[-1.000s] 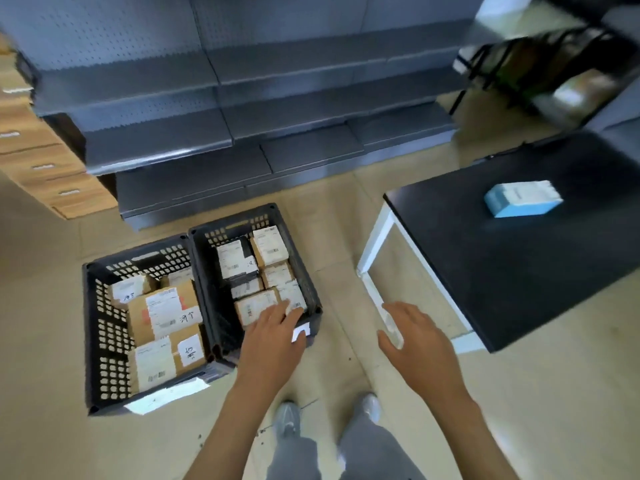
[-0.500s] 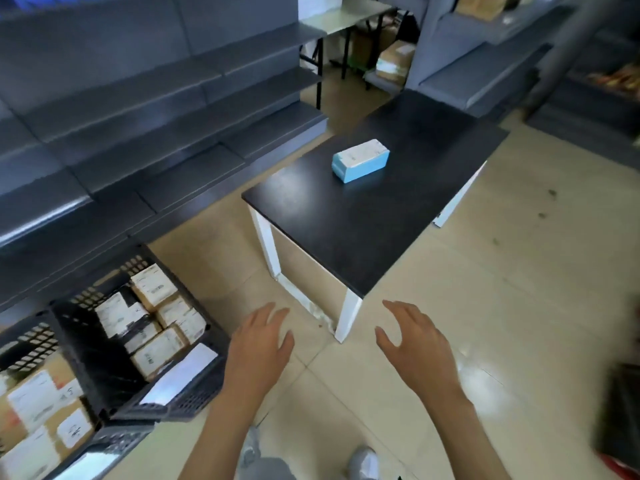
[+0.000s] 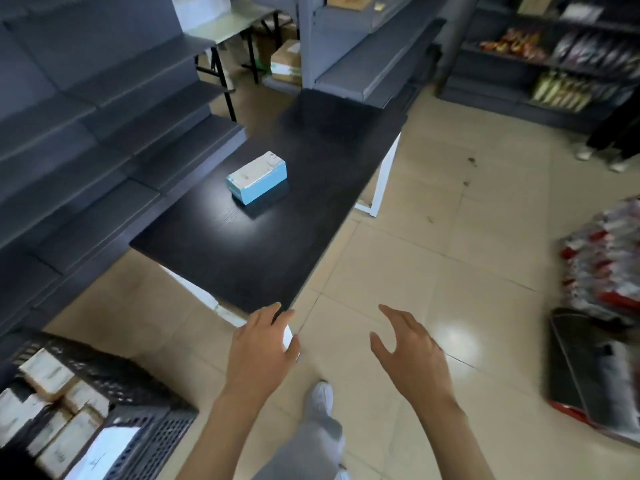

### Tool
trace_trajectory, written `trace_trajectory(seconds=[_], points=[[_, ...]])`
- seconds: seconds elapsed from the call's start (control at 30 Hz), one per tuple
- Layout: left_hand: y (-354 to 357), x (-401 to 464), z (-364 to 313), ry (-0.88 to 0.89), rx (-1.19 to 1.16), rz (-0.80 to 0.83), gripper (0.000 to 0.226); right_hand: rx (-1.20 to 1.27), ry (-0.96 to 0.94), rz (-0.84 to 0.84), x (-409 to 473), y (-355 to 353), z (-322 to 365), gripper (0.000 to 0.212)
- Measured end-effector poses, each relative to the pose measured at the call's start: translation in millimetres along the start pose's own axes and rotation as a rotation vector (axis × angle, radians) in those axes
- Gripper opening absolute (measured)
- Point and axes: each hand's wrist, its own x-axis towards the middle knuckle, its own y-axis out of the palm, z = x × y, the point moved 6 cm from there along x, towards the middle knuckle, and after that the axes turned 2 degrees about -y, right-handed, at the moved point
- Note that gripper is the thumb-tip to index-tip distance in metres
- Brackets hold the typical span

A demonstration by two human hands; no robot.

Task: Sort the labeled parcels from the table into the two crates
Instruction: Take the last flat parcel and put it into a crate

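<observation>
crate [image 3: 145, 386] slid away | both hands' fingers [image 3: 393, 315] spread, empty

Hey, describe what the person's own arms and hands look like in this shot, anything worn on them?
Both forearms are bare as far as the frame shows, with no sleeve visible. The left hand and the right hand carry no gloves, and no rings, watch or wristband can be seen. Below them are light grey trousers and a pale shoe.
</observation>
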Motion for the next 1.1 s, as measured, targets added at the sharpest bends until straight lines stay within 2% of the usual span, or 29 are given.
trace_trajectory(seconds=[0.4,0.67,0.9,1.1], points=[[13.1,197.5,-48.0,0.040,-0.038,0.045,0.049,-0.126,0.071,-0.018,169.1,-33.0,-43.6,0.048],[12.7,283.1,-63.3,-0.009,-0.036,0.056,0.049,-0.127,0.037,0.014,280.7,-32.4,-59.2,0.044],[10.8,349.7,-64.9,-0.192,-0.024,0.013,0.051,-0.129,-0.147,0.112,402.4,-16.9,-62.3,0.044],[-2.6,375.7,-58.1,-0.408,-0.015,-0.048,0.049,-0.071,-0.390,0.256,489.3,-10.7,-32.9,0.049]])
